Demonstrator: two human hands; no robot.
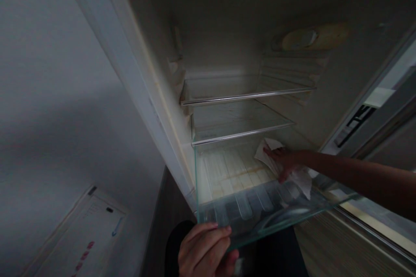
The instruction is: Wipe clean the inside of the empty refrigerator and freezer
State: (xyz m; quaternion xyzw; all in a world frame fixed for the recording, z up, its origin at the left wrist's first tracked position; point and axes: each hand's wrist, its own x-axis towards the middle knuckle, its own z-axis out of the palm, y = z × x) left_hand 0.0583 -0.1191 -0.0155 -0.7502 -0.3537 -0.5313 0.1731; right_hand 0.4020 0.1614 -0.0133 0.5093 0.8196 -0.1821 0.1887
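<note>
A clear glass shelf (240,205) with a greenish edge juts out of the open fridge at its lowest part. My left hand (206,249) grips its front left corner, fingers on top and thumb below. On the right part of the glass, my right hand (284,163) presses a crumpled white cloth or paper towel (300,179) against the surface. The ribbed fridge floor (227,173), with brownish stains, shows through the glass. Some of the towel lies hidden under the right hand.
Two more glass shelves with metal front trims, the upper one (247,96) and the lower one (243,134), sit above. The open fridge door (373,125) stands on the right. At the lower left, a white box (84,233) leans by the wall. My knees are below the shelf.
</note>
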